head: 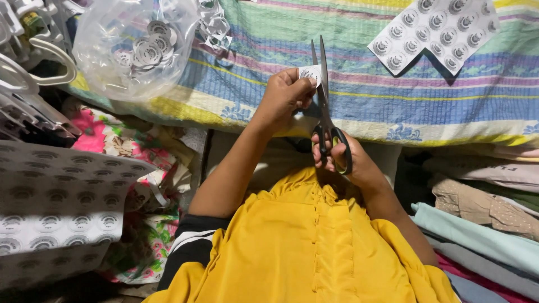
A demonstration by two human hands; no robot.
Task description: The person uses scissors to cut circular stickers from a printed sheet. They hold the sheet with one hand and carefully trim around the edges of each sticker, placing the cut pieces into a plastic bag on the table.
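Holding one round label (310, 73), left hand (283, 98); one scissors (328, 112), right hand (351, 160).

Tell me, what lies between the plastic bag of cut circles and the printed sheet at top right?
In the head view, the scissors blades and the small label pinched in the left hand, over the striped cloth.

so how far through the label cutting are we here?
Done: a clear plastic bag holds a pile of cut round labels. In hand: the left hand pinches one small label piece against the scissors, worked by the right hand. Left: a part-cut sheet on the striped cloth and larger uncut printed sheets at the left.
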